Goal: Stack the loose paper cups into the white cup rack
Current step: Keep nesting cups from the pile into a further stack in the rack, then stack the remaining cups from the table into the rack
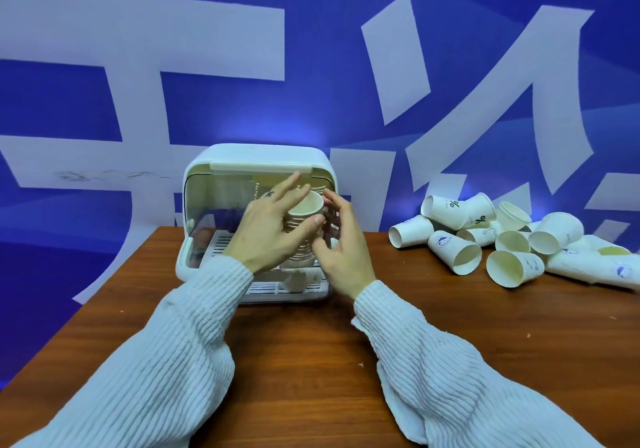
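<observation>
Brown wood table (pixel 311 361) is spread under both sleeved arms. Ahead of the hands the white rack (pixel 221 160) is stood with its lid raised, so the inside can be reached from the front. Well off to the right of the right hand, loose cups (pixel 502 239) are heaped on their sides, many not yet stacked. Inside the rack a tall stack (pixel 302 239) is steadied by the left hand (pixel 266 226), thumb and fingers wrapped round its upper part, likely to keep it from leaning. The right hand (pixel 341 250) is held just beside the stack, fingers loosely curled with nothing in them. The top cup (pixel 306 205) is seated in the stack, mouth tipped toward the camera.
</observation>
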The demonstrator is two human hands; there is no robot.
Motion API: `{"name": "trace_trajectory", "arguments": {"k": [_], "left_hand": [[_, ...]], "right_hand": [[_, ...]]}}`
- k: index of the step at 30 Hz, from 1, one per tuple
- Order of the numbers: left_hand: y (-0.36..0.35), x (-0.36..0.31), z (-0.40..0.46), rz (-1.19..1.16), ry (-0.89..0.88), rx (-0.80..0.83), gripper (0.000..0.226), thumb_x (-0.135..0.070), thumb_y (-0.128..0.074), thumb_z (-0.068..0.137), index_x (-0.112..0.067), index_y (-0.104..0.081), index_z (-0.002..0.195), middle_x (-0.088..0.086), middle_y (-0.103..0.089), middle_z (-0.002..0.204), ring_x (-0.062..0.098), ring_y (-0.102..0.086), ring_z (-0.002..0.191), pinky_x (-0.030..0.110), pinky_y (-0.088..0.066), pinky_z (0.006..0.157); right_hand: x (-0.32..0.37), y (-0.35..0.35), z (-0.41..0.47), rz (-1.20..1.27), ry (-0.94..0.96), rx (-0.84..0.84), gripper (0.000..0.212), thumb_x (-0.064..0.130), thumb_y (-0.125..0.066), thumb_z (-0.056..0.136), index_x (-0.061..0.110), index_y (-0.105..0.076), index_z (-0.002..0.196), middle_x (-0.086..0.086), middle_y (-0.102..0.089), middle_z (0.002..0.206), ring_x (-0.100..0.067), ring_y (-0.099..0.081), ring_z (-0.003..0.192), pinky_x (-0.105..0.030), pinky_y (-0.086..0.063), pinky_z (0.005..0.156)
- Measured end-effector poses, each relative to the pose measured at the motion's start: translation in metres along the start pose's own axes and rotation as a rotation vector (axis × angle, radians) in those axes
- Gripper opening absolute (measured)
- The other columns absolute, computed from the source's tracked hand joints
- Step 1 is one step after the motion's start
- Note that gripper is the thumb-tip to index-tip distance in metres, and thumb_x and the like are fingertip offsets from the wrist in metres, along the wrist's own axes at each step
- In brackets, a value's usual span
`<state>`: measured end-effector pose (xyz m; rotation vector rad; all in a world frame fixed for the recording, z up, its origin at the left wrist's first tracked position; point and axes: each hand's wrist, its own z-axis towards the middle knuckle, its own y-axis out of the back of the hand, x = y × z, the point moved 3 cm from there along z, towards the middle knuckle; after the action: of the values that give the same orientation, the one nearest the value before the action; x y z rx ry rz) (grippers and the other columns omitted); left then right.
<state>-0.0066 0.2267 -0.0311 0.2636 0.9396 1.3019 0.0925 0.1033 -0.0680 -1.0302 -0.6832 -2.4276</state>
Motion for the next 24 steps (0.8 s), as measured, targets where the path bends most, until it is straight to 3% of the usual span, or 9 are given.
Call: {"name": "trace_trajectory", "arguments": {"k": [3,7,10,13,19,24], "left_hand": [[-0.002,0.003,-0.012,-0.042,0.048,0.016,0.091,-0.045,-0.074,0.087,-0.033,-0.023,0.16,-0.011,-0.021,0.167,0.011,-0.03,0.149,0.042,-0.031,0.12],[0.01,0.014,-0.025,-0.043,0.245,-0.194,0.09,-0.034,-0.082,0.082,-0.023,-0.03,0.156,0.007,-0.044,0.144,0.022,-0.046,0.134,0.032,-0.035,0.109],[0.028,0.03,-0.026,0.016,0.411,-0.311,0.084,-0.031,-0.081,0.082,-0.019,-0.035,0.152,0.011,-0.044,0.145,0.028,-0.046,0.133,0.038,-0.036,0.107],[0.037,0.043,-0.02,0.054,0.498,-0.322,0.081,-0.031,-0.081,0.084,-0.018,-0.036,0.151,0.011,-0.041,0.149,0.03,-0.044,0.136,0.044,-0.036,0.108],[0.036,0.065,0.004,0.118,0.603,-0.308,0.075,-0.029,-0.081,0.085,-0.012,-0.04,0.145,0.013,-0.042,0.149,0.036,-0.046,0.135,0.052,-0.039,0.107],[0.029,0.075,0.012,0.064,0.615,-0.277,0.084,-0.027,-0.082,0.085,-0.007,-0.029,0.147,0.02,-0.049,0.145,0.042,-0.051,0.131,0.058,-0.042,0.107]], "right_hand": [[-0.007,-0.006,-0.016,-0.037,-0.033,0.01,0.072,0.02,-0.069,0.093,0.04,-0.033,0.153,0.011,-0.048,0.151,-0.005,-0.049,0.137,-0.039,-0.047,0.114],[-0.017,-0.009,-0.034,-0.18,-0.046,0.102,0.079,0.02,-0.068,0.094,0.042,-0.025,0.156,0.016,-0.037,0.159,0.001,-0.035,0.145,-0.037,-0.037,0.121],[-0.017,-0.013,-0.038,-0.198,0.002,0.11,0.077,0.024,-0.065,0.092,0.036,-0.026,0.158,0.014,-0.039,0.159,-0.001,-0.035,0.146,-0.035,-0.034,0.122],[-0.017,-0.017,-0.04,-0.284,0.027,0.154,0.076,0.028,-0.064,0.092,0.036,-0.027,0.158,0.015,-0.042,0.156,-0.002,-0.035,0.144,-0.032,-0.031,0.122],[-0.02,-0.018,-0.042,-0.342,0.023,0.178,0.074,0.032,-0.062,0.091,0.037,-0.028,0.157,0.017,-0.045,0.151,-0.001,-0.037,0.141,-0.021,-0.026,0.118],[-0.022,-0.018,-0.043,-0.376,0.03,0.183,0.071,0.033,-0.061,0.09,0.036,-0.032,0.155,0.017,-0.049,0.146,0.0,-0.039,0.138,-0.015,-0.022,0.114]]}}
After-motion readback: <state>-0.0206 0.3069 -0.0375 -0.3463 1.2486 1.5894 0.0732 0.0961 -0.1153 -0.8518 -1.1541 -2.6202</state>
